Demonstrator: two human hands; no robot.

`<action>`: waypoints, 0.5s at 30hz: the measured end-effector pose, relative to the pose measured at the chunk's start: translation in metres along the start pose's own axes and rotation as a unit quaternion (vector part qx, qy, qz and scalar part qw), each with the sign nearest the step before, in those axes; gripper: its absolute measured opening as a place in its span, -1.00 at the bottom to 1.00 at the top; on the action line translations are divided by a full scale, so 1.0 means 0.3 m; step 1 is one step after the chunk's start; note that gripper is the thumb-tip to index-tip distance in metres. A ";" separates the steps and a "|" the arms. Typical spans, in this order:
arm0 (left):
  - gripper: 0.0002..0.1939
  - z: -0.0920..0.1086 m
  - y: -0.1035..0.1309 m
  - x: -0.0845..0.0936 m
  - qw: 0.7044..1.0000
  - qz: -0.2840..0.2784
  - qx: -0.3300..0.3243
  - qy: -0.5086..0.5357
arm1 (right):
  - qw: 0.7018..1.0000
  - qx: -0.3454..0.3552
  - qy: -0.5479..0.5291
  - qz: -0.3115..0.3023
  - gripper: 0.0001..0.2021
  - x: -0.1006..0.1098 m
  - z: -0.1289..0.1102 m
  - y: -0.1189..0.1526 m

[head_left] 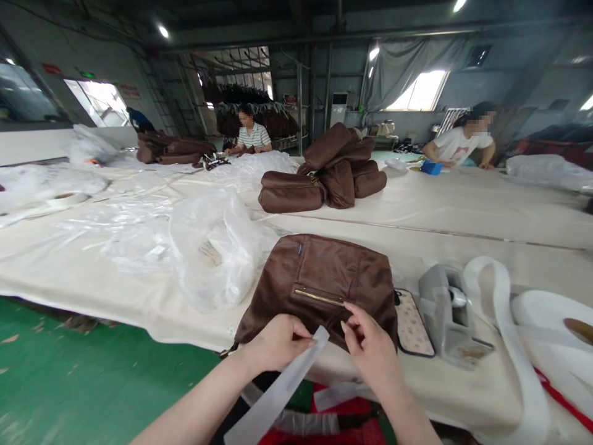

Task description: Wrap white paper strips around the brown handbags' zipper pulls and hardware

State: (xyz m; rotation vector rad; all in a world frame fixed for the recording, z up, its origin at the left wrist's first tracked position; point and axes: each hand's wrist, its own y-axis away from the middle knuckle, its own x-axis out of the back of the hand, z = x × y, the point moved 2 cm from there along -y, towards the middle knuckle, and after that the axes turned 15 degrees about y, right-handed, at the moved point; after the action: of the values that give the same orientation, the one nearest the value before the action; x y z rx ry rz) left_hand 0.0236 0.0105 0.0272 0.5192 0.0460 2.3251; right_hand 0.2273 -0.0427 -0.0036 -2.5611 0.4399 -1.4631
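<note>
A dark brown bag [343, 266] lies on the table edge in front of me, with a brass-coloured zipper [319, 297] across its face and a small label near its top. My left hand [280, 340] pinches one end of a translucent white strip [278, 395] between thumb and fingers; the strip hangs down towards my lap. Over the bag's lower right, my right hand [368, 340] has its index fingertip at the right end of the zipper. Its thumb is apart from that finger, and I see nothing held between them.
Clear plastic bags [213, 247] lie to the left. Several brown bags [319, 179] are piled beyond. At right are a phone [414, 321], a grey tape dispenser [440, 303] and a white strip roll [546, 315]. Other people [254, 135] work across the table [463, 210].
</note>
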 end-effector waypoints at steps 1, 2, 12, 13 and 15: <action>-0.57 0.003 -0.012 -0.001 1.000 0.000 0.003 0.001 | 1.000 0.010 -0.012 -0.008 -0.64 -0.010 0.007 -0.001; -0.58 0.007 -0.025 -0.002 1.000 0.001 0.007 0.001 | 1.000 0.013 -0.021 -0.015 -0.63 -0.020 0.014 -0.002; -0.63 0.043 -0.182 -0.022 0.997 0.018 0.064 -0.028 | 0.993 -0.094 -0.072 -0.003 -0.68 -0.048 0.088 -0.010; -0.63 0.046 -0.198 -0.028 0.996 0.015 0.077 -0.030 | 0.992 -0.096 -0.078 0.000 -0.70 -0.048 0.092 -0.009; -0.64 0.052 -0.227 -0.038 0.995 0.013 0.094 -0.034 | 0.990 -0.103 -0.096 0.000 -0.74 -0.049 0.097 -0.007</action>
State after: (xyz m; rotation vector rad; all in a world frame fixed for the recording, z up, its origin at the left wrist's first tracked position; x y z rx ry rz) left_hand 0.0821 0.0503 0.0249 0.6969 0.2293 2.3388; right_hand 0.2458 -0.0360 -0.0299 -2.8267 0.5894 -1.2106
